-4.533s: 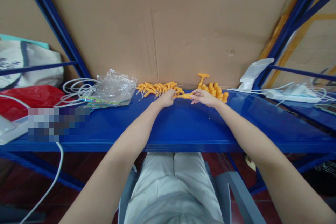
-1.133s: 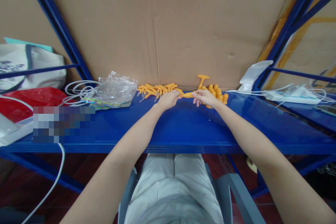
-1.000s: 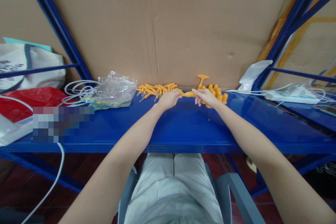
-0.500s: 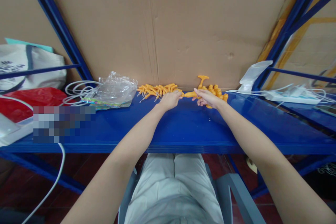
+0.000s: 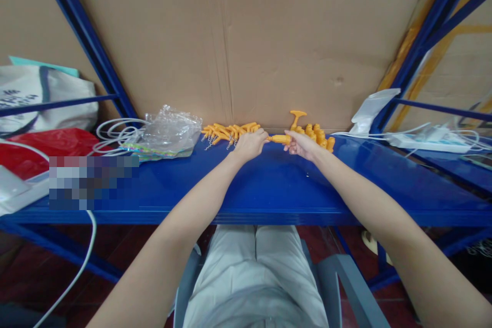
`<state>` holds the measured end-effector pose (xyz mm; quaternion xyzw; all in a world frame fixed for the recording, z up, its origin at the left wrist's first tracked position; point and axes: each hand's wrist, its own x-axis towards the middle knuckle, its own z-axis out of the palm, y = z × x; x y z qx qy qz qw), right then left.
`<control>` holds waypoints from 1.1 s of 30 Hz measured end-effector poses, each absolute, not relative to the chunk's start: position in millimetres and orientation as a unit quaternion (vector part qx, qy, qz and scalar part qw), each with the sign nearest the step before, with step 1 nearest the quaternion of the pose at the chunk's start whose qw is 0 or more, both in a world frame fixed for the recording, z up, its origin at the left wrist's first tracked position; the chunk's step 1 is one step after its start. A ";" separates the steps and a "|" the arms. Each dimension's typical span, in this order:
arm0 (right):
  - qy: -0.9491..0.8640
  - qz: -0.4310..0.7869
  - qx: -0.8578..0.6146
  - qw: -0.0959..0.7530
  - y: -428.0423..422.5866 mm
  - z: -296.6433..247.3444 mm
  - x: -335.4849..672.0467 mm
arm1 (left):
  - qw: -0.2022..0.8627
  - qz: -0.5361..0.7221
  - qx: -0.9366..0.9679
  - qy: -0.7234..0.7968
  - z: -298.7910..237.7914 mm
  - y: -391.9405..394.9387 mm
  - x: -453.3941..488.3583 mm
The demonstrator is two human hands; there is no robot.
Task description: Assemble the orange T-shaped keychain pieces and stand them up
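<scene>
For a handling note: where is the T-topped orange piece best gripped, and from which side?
The T-topped orange piece is probably best pinched at its crossbar, from above: this rises over the neighbouring orange pieces, while the right hand lies in front.

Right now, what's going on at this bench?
A seated person has both hands on one orange part: left hand around one end, right hand at the other. The spiral-tipped pieces lie by the left hand; ribbed orange pieces and a T-piece, bar up, are by the right. The left hand hides the part's end.
</scene>
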<state>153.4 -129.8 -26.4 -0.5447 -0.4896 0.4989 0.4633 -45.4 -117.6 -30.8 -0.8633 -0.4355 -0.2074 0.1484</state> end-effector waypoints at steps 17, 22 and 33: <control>-0.818 0.003 -0.441 0.369 -104.1 -58.5 161.2 | 0.111 -0.181 -0.865 -0.455 -41.1 -100.0 -55.4; -0.877 0.008 -0.354 0.325 -100.2 -70.7 156.0 | 0.110 -0.193 -0.881 -0.418 -48.6 -89.6 -56.6; -0.873 -0.038 -0.454 0.175 -126.8 -54.7 137.2 | 0.101 -0.232 -0.906 -0.339 -53.8 -79.5 -52.9</control>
